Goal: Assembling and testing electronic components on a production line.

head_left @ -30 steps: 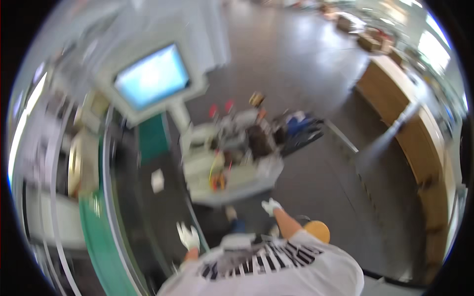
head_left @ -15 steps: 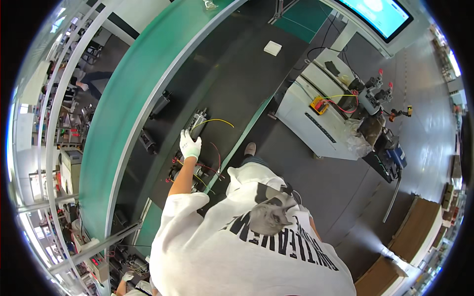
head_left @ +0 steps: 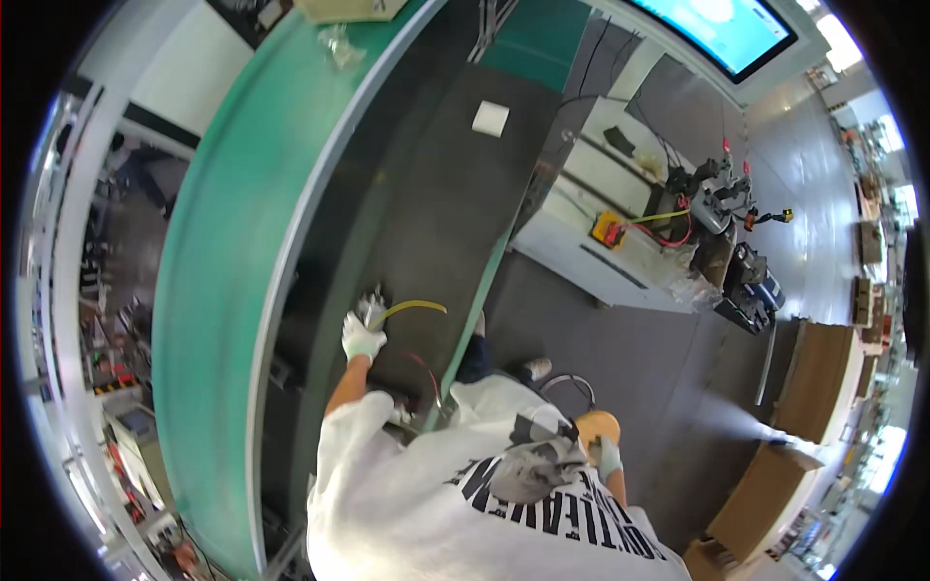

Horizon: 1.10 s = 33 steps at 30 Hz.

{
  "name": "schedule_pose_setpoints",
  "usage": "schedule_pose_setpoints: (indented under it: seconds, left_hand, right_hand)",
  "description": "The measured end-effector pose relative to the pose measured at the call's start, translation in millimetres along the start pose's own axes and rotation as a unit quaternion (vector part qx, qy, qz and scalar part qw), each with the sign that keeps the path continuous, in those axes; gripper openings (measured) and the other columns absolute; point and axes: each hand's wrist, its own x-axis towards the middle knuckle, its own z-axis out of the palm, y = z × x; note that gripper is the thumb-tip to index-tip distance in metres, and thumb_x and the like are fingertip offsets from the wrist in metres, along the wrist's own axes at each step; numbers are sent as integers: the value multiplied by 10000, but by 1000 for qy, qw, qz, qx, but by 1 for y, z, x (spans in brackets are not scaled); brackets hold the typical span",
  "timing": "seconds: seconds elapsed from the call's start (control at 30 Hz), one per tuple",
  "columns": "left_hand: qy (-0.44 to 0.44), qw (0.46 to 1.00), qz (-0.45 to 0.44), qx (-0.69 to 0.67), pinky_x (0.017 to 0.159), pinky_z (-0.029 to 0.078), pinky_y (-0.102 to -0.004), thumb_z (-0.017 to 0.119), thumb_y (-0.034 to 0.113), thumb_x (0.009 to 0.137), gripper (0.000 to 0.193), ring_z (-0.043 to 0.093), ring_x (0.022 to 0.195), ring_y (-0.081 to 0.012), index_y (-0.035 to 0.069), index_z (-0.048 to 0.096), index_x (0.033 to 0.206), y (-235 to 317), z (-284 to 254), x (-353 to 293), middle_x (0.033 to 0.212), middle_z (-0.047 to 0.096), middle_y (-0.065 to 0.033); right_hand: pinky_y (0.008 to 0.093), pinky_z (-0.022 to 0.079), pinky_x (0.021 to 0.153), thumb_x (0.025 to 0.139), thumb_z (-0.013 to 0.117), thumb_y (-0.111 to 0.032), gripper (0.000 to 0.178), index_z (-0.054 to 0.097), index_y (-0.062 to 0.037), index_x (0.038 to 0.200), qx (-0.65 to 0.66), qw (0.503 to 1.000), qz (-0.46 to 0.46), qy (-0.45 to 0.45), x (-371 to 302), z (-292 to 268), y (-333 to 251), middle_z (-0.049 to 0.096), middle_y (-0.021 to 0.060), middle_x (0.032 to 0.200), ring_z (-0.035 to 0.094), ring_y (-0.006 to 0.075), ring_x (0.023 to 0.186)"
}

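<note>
The small metal part [head_left: 371, 306] with its yellow cable [head_left: 418, 307] lies on the dark tabletop [head_left: 426, 203], and the gloved left hand [head_left: 362, 338] has stayed on it since half a second ago, grip closed around it. The right hand [head_left: 607, 457] now hangs beside an orange round thing [head_left: 595, 426]; its grip I cannot tell.

Two gloved hands are showing: the left hand [head_left: 362, 338] and the right hand [head_left: 608, 458], both in white gloves. One dark workbench [head_left: 455, 208] is running alongside one green conveyor belt [head_left: 228, 242]. On the workbench, one white square pad [head_left: 490, 118] is lying, and one yellow cable [head_left: 415, 307] is curving beside the left hand. Beyond the workbench, one white table [head_left: 620, 266] is carrying one orange box [head_left: 608, 229].
</note>
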Motion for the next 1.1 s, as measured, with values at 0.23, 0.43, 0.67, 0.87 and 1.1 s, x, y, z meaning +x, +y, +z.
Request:
schedule_pose_setpoints:
  seconds: [0.23, 0.43, 0.67, 0.87, 1.1]
  left_hand:
    - [-118, 989, 23, 85, 1123, 383, -399, 860, 374, 564, 1132, 420, 1351, -362, -23, 297, 1462, 36, -9, 21, 1428, 440, -209]
    - [-67, 993, 90, 41, 977, 503, -430, 895, 300, 516, 875, 569, 1163, -364, 18, 462, 1222, 116, -14, 69, 1226, 559, -171]
    - [11, 984, 156, 85, 981, 484, -433, 799, 254, 584, 712, 572, 1152, -358, 32, 502, 1192, 155, 5, 76, 1172, 581, -170]
    - [69, 976, 184, 96, 1116, 364, -431, 783, 281, 625, 886, 450, 1325, -360, 16, 408, 1383, 180, -2, 48, 1417, 455, -209]
    - [127, 963, 228, -60, 1111, 365, -446, 687, 174, 791, 528, 488, 1289, -378, -13, 566, 1270, 244, 8, 6, 1382, 519, -227]
  right_hand:
    - [484, 514, 839, 892, 590, -422, 465, 591, -87, 1214, -575, 795, -162, -106, 10, 7, 79, 683, 197, 1087, 660, 395, 983]
    - [477, 499, 942, 914, 589, -308, 477, 511, -181, 1367, -594, 750, -292, -2, 111, 43, -72, 607, 285, 1223, 604, 442, 1113]
    - [423, 529, 812, 830, 692, -495, 480, 721, -44, 992, -380, 836, -388, 81, 49, 168, -392, 716, 187, 896, 697, 332, 883]
    - [419, 531, 793, 879, 630, -548, 510, 717, -46, 875, -167, 931, -324, 10, 98, 217, -441, 715, 180, 832, 701, 351, 829]
    - [459, 518, 860, 909, 558, -532, 483, 727, -81, 868, -291, 901, -320, 6, 104, 230, -459, 723, 149, 821, 686, 347, 931]
